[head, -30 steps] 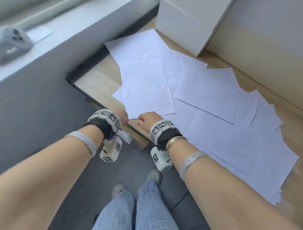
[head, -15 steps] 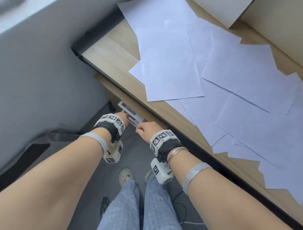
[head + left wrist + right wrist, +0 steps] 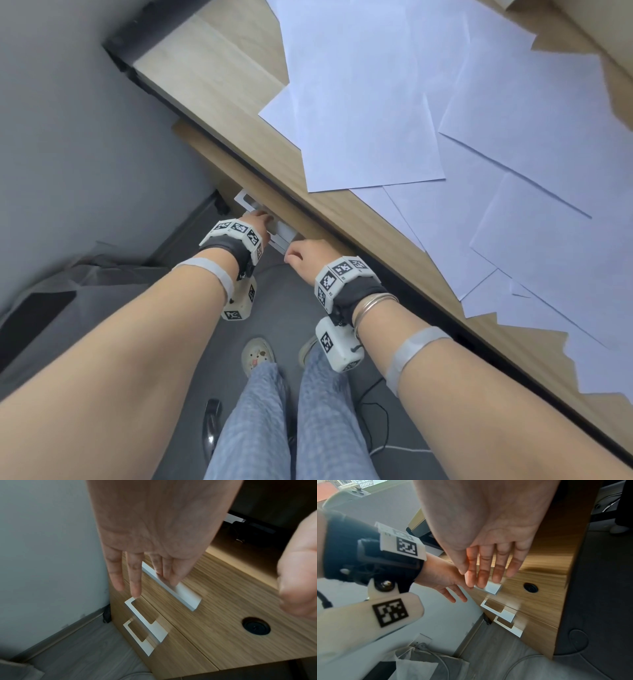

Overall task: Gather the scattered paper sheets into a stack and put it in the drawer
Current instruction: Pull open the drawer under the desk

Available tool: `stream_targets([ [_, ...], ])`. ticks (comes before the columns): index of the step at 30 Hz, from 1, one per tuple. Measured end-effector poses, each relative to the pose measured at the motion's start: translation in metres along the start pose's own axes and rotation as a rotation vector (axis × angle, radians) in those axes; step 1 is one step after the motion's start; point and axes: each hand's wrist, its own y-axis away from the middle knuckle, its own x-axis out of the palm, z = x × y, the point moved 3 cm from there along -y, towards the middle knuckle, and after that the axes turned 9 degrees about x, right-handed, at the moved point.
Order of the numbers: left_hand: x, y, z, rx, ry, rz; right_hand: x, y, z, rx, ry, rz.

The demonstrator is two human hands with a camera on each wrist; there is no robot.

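Several white paper sheets (image 3: 359, 120) lie scattered and overlapping on the wooden desk (image 3: 212, 75). Under the desk's front edge is a wooden drawer unit with the top drawer (image 3: 231, 595) closed. Its white handle (image 3: 180, 595) also shows in the head view as the handle (image 3: 284, 236). My left hand (image 3: 145, 582) reaches down with straight fingers, two fingertips on the handle's left part. My right hand (image 3: 486, 578) has straight fingers too, its tips touching the handle (image 3: 493, 588) at its right end. Neither hand holds paper.
Two more white handles (image 3: 145, 622) mark lower drawers, and a round black lock (image 3: 256, 625) sits on the top drawer front. A grey wall (image 3: 85, 137) stands close on the left. My legs, shoes and a cable (image 3: 376, 428) are on the grey floor.
Both hands have dropped from the desk's front edge to the top drawer handle, and the head view has tipped downward. The sheets have not moved.
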Motion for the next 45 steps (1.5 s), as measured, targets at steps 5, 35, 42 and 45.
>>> stream_targets([
  [5, 0.005, 0.008, -0.001, -0.077, 0.135, -0.054, 0.001, 0.006, -0.007, 0.015, 0.001, 0.009],
  [35, 0.045, 0.109, 0.066, -0.638, 0.411, -0.381, 0.019, 0.025, 0.014, 0.048, 0.134, 0.065],
  [42, 0.066, 0.140, 0.092, -0.691, 0.417, -0.307, 0.029, 0.030, 0.035, 0.024, 0.191, 0.077],
  [45, 0.072, 0.151, 0.103, -0.713, 0.447, -0.289, 0.033, 0.031, 0.044, 0.022, 0.205, 0.087],
])
